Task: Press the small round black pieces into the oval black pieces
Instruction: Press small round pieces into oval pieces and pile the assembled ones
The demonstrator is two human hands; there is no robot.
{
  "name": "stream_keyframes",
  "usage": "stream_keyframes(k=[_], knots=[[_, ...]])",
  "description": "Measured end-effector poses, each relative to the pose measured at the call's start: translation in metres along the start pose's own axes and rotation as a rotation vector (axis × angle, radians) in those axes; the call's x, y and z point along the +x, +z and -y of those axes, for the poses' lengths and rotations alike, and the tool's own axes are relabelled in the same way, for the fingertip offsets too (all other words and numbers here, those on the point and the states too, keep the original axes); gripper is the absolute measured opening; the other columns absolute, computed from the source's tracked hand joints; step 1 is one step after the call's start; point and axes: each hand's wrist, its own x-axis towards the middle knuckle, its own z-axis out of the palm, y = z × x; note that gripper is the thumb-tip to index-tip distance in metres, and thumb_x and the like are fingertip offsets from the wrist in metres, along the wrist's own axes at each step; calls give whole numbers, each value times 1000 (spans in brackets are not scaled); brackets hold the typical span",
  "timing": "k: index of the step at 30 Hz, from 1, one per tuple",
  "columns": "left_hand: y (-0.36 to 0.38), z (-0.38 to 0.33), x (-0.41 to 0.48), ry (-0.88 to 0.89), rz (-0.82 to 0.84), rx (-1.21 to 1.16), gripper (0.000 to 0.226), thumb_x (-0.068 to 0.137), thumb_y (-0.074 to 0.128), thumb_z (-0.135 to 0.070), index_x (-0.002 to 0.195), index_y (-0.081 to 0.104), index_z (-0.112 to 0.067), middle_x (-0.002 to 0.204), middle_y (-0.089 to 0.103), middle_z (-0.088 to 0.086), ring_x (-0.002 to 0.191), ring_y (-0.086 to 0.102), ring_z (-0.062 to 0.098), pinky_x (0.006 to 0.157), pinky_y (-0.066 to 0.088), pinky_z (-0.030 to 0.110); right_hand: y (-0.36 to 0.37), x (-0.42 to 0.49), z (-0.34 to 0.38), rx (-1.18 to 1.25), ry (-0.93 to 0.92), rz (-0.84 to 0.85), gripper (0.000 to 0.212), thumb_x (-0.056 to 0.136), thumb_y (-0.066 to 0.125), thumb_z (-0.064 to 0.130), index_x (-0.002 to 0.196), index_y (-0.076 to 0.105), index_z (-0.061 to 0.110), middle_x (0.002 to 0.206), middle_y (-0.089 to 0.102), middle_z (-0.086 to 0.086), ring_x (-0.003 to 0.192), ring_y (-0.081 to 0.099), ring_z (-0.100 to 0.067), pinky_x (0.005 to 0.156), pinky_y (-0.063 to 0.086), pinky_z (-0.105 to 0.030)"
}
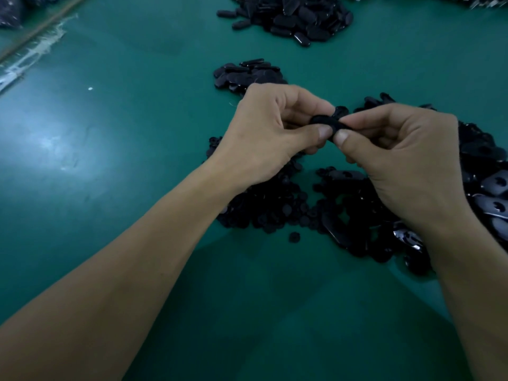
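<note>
The fingers point(325, 132) of both hands are curled and clamped on one oval piece point(323, 121), with the thumbs side by side on its near edge. The fingertips hide whether a round piece is already seated in it. The step in hand appears to be the pressing-in. The next move calls for firm thumb pressure square to the piece, followed by a check of the seat. The left hand point(264, 133) and right hand point(406, 160) hover above the table point(110, 160), forearms converging. A pile of round pieces point(275, 213) lies beneath the left hand. A heap of oval pieces point(489, 166) lies beside the right.

2 bare forearms point(143, 257); hands, left point(262, 133) and right point(409, 163), show short thumbnails point(325, 132).
</note>
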Motion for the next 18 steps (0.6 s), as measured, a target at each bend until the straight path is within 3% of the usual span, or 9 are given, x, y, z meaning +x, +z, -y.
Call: stream_keyframes(k=[8,12,18], knots=[[-1,0,0,3,11,53,23,82,80,1,84,72,-20,74,76,3,64,71,14,69,62,28,2,0,3,-27,35,-14,10,79,74,25,78,70,34,70,72,18,62,65,-1,61,50,-16],[-1,-1,0,2,11,94,20,82,80,-2,83,72,-20,75,77,7,66,74,18,71,64,35,0,-2,6,-45,8,-3,10,81,74,25,81,71,35,73,73,14,63,68,-7,62,52,-18],[-1,-1,2,3,-38,133,17,83,78,-3,85,72,-19,72,76,4,63,73,18,69,63,33,0,-3,7,-122,1,-20,11,91,72,19,96,73,29,77,73,16,70,71,-4,65,50,-12]])
